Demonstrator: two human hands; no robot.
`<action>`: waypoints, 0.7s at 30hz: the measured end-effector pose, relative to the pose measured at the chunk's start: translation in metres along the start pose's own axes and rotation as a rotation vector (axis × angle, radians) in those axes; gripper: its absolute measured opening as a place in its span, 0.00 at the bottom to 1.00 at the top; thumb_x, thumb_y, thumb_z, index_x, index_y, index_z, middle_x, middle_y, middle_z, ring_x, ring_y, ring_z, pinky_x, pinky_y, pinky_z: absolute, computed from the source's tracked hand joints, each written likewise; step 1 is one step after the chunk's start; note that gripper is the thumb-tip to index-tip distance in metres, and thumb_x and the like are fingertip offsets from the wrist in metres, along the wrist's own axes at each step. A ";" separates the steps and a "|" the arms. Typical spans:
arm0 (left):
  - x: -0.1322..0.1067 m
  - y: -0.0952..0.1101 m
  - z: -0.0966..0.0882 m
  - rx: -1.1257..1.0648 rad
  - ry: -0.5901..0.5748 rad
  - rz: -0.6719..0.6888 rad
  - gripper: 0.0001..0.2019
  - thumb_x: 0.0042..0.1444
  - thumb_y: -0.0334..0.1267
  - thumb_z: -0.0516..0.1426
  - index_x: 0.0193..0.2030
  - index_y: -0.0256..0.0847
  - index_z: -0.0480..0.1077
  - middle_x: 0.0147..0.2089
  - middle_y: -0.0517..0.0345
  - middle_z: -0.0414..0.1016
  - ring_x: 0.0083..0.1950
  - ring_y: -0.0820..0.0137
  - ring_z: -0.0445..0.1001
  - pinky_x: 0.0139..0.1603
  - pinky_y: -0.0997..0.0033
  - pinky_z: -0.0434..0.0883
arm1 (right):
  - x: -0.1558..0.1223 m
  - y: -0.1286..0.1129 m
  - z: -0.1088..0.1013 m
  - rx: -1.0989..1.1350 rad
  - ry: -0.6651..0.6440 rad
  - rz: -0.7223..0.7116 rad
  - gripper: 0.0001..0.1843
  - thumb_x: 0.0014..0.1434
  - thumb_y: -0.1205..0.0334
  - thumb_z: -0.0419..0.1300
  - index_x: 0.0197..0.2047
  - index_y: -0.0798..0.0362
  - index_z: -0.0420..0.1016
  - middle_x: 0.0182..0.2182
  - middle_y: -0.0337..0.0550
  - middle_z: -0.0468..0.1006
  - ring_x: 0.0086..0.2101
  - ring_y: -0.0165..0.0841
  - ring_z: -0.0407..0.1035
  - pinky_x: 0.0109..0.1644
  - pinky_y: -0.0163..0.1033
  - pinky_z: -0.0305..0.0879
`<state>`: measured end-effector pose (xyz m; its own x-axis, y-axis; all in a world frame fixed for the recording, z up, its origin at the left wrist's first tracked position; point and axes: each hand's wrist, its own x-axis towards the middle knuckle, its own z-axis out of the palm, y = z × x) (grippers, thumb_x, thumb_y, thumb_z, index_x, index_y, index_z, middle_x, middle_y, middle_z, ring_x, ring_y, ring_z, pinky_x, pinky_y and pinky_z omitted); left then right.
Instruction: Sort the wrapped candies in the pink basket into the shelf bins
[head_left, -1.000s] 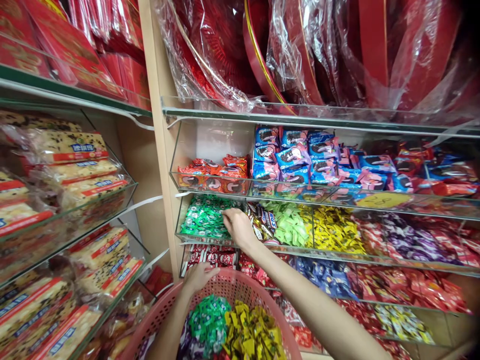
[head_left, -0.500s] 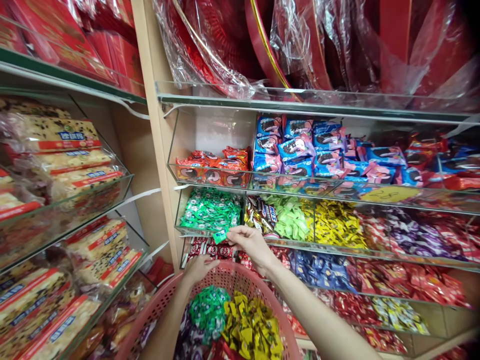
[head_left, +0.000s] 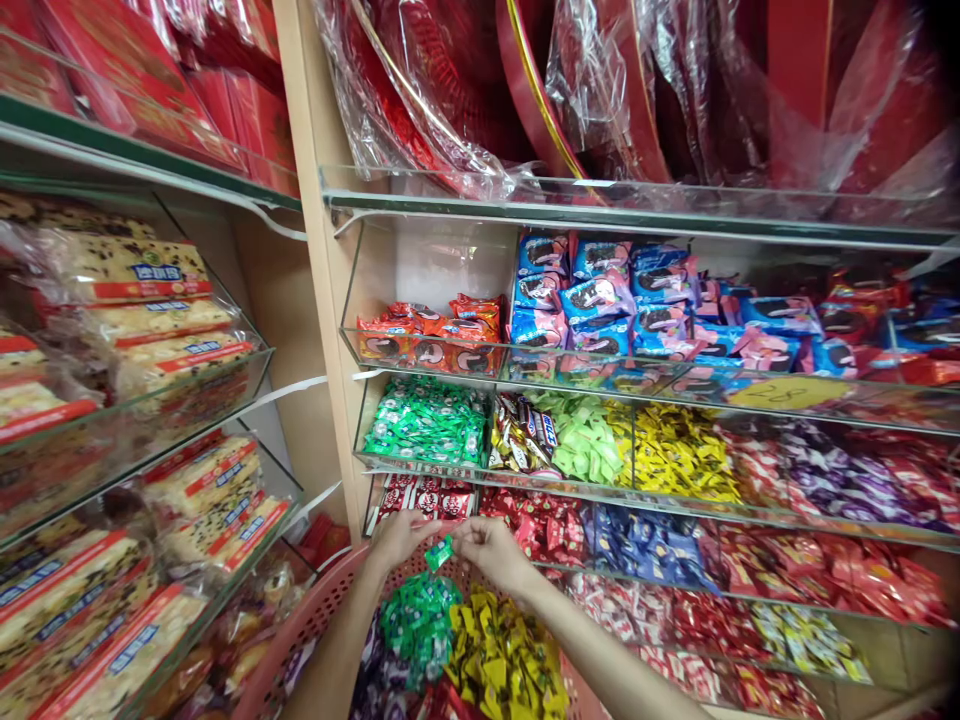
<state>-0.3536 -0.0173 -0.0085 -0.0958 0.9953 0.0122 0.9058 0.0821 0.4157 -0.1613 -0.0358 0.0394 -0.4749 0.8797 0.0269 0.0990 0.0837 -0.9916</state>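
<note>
Green candy (head_left: 439, 553): small, green wrapper with white print, tilted. Pinched at its 3 o'clock end by right hand (head_left: 491, 550) fingertips. In the air at 12 o'clock of the green pile (head_left: 418, 620) in the pink basket (head_left: 300, 632), just above it.

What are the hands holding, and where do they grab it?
The right hand pinches a green candy by its end. The left hand grips the pink basket by its rim.
</note>
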 end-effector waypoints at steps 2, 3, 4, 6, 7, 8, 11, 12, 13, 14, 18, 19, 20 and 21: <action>0.000 0.000 0.000 -0.007 -0.001 -0.005 0.25 0.51 0.62 0.47 0.30 0.42 0.71 0.30 0.61 0.74 0.33 0.72 0.69 0.29 0.78 0.53 | -0.002 0.000 0.001 -0.162 0.034 -0.031 0.07 0.47 0.68 0.54 0.29 0.58 0.73 0.18 0.35 0.70 0.19 0.26 0.61 0.26 0.31 0.56; -0.001 0.000 0.000 -0.007 0.000 -0.009 0.25 0.51 0.62 0.47 0.30 0.42 0.71 0.30 0.61 0.74 0.33 0.72 0.69 0.29 0.78 0.52 | -0.003 -0.002 0.000 -0.261 0.059 -0.064 0.08 0.47 0.69 0.54 0.31 0.58 0.73 0.20 0.36 0.72 0.21 0.27 0.63 0.27 0.31 0.57; -0.001 0.000 0.000 -0.006 0.001 -0.013 0.25 0.50 0.62 0.47 0.29 0.42 0.71 0.29 0.61 0.74 0.33 0.72 0.69 0.29 0.78 0.52 | -0.003 -0.007 0.000 -0.359 0.082 -0.102 0.10 0.47 0.70 0.53 0.31 0.58 0.74 0.22 0.38 0.74 0.24 0.28 0.65 0.29 0.32 0.58; -0.001 0.001 -0.001 0.002 0.005 -0.010 0.26 0.51 0.62 0.47 0.28 0.41 0.71 0.29 0.60 0.74 0.32 0.72 0.69 0.28 0.77 0.52 | -0.003 -0.022 -0.001 -0.509 0.119 -0.183 0.11 0.49 0.71 0.53 0.34 0.57 0.76 0.27 0.41 0.77 0.29 0.31 0.68 0.34 0.33 0.60; -0.002 0.001 -0.001 0.003 0.006 -0.003 0.26 0.51 0.62 0.47 0.28 0.41 0.71 0.29 0.60 0.74 0.33 0.71 0.70 0.28 0.77 0.52 | -0.001 -0.032 -0.001 -0.558 0.128 -0.222 0.11 0.50 0.70 0.53 0.35 0.56 0.76 0.29 0.42 0.78 0.31 0.32 0.69 0.35 0.33 0.61; -0.002 0.002 -0.002 -0.001 0.008 0.003 0.26 0.51 0.62 0.47 0.29 0.42 0.72 0.29 0.59 0.75 0.33 0.71 0.70 0.28 0.77 0.52 | 0.002 -0.043 -0.001 -0.596 0.129 -0.260 0.11 0.52 0.69 0.53 0.36 0.55 0.76 0.30 0.42 0.78 0.33 0.32 0.70 0.37 0.33 0.61; -0.002 0.002 -0.003 -0.031 0.010 0.009 0.26 0.51 0.62 0.47 0.31 0.43 0.73 0.32 0.57 0.76 0.36 0.69 0.72 0.28 0.77 0.52 | 0.019 -0.080 0.003 -0.699 0.095 -0.387 0.12 0.56 0.67 0.52 0.39 0.53 0.76 0.33 0.42 0.78 0.34 0.32 0.70 0.38 0.33 0.61; -0.003 0.002 -0.003 -0.041 0.010 0.008 0.25 0.51 0.62 0.47 0.31 0.43 0.73 0.32 0.57 0.76 0.36 0.69 0.72 0.28 0.77 0.53 | 0.028 -0.092 0.006 -0.749 0.080 -0.436 0.12 0.57 0.67 0.51 0.40 0.53 0.75 0.33 0.42 0.78 0.35 0.32 0.70 0.39 0.32 0.61; -0.003 0.002 -0.004 -0.047 0.008 0.009 0.25 0.51 0.62 0.47 0.31 0.43 0.73 0.32 0.57 0.76 0.36 0.69 0.72 0.28 0.77 0.53 | 0.038 -0.104 0.008 -0.809 0.070 -0.490 0.13 0.57 0.68 0.51 0.41 0.53 0.75 0.35 0.42 0.78 0.36 0.32 0.70 0.40 0.33 0.61; -0.003 0.002 -0.004 -0.048 0.009 0.013 0.25 0.51 0.62 0.47 0.31 0.42 0.73 0.32 0.57 0.76 0.35 0.69 0.72 0.28 0.77 0.53 | 0.049 -0.115 0.011 -0.880 0.065 -0.542 0.13 0.57 0.68 0.50 0.42 0.53 0.74 0.37 0.43 0.77 0.38 0.32 0.69 0.42 0.33 0.61; -0.005 0.001 -0.004 -0.051 0.019 0.014 0.25 0.51 0.61 0.47 0.29 0.41 0.73 0.31 0.58 0.76 0.31 0.72 0.70 0.27 0.77 0.51 | 0.089 -0.142 0.020 -1.189 0.015 -0.655 0.17 0.57 0.73 0.49 0.46 0.53 0.71 0.42 0.46 0.74 0.44 0.35 0.64 0.45 0.36 0.59; -0.005 0.001 -0.004 -0.053 0.021 0.006 0.26 0.51 0.61 0.47 0.29 0.41 0.73 0.30 0.58 0.75 0.31 0.72 0.70 0.27 0.77 0.51 | 0.097 -0.144 0.022 -1.252 -0.013 -0.655 0.18 0.56 0.74 0.49 0.47 0.52 0.70 0.43 0.46 0.73 0.44 0.36 0.63 0.45 0.37 0.59; -0.005 0.001 -0.004 -0.061 0.022 0.001 0.26 0.51 0.61 0.47 0.29 0.41 0.73 0.30 0.58 0.75 0.31 0.72 0.69 0.27 0.77 0.51 | 0.103 -0.145 0.024 -1.304 -0.042 -0.648 0.19 0.56 0.74 0.49 0.48 0.52 0.70 0.44 0.45 0.73 0.44 0.36 0.63 0.45 0.37 0.59; -0.005 0.000 -0.004 -0.070 0.020 0.001 0.25 0.51 0.61 0.47 0.30 0.41 0.73 0.30 0.59 0.75 0.31 0.73 0.69 0.27 0.77 0.51 | 0.107 -0.144 0.026 -1.345 -0.070 -0.639 0.20 0.55 0.75 0.49 0.48 0.51 0.69 0.44 0.45 0.72 0.43 0.36 0.62 0.44 0.37 0.59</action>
<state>-0.3542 -0.0226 -0.0053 -0.1038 0.9941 0.0303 0.8750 0.0768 0.4779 -0.2490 0.0347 0.1820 -0.7839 0.5084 0.3564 0.5572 0.8293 0.0425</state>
